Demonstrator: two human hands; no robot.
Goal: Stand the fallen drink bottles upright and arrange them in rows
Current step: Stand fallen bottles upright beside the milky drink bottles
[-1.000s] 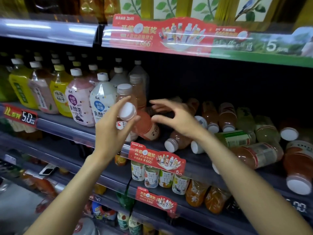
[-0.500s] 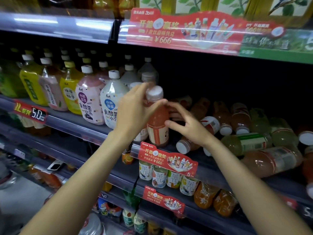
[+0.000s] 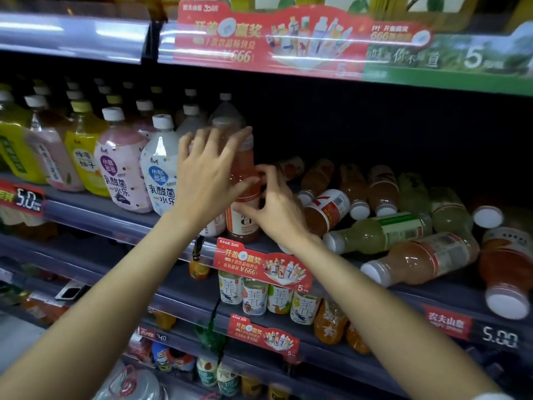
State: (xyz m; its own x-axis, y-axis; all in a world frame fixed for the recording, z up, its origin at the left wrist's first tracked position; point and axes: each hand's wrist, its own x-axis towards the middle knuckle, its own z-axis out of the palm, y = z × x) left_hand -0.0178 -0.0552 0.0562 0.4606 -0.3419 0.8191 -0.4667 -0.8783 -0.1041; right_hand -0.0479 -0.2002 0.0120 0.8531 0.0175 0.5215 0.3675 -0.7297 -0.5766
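- Now both hands clamped the orange bottle [image 3: 243,194], upright at the shelf [image 3: 121,223] front: left hand [image 3: 207,174] at 9 o'clock, right hand [image 3: 274,206] at 3.
- Best release only once it stood steady beside the standing bottles [image 3: 161,166].

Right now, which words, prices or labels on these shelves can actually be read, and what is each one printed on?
"开盖赢奖" and "¥666": red promo banner on the upper shelf edge.
"5": green banner beside it.
"乳酸菌水乐": white milky bottle.
"5.0": red price tag at left.
"茶π": tea bottles one shelf down.
"农夫山泉": red tag.
"5.00": digital price tag.
Fallen bottles' labels: too blurred.
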